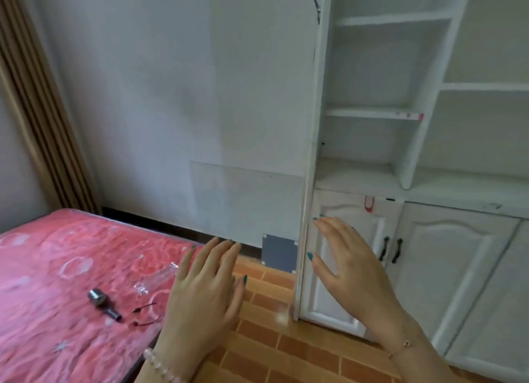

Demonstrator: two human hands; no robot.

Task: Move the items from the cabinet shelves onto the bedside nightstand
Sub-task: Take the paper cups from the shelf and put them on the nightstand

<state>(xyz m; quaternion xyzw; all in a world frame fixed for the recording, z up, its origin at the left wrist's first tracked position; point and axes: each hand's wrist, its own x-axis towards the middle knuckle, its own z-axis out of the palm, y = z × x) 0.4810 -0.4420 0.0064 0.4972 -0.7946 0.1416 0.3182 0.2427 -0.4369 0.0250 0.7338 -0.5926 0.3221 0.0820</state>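
My left hand (204, 289) hovers open, palm down, over the edge of a bed with a pink plastic-covered mattress (57, 268). My right hand (347, 263) is open too, fingers spread, in front of the lower left door of the white cabinet (355, 256). The open cabinet shelves (372, 114) above show nothing on them. On the mattress lie a small dark metal cylinder (104, 300), a clear glass bottle (156, 279) on its side, and a thin dark cord with red ends (146, 314). No nightstand is in view.
The white cabinet has closed lower doors with black handles (390, 249) and a red tag (369, 203) above them. A brown curtain (37, 110) hangs at the left. Orange brick-pattern floor (286, 339) runs between bed and cabinet. A grey panel (279, 252) sits low on the wall.
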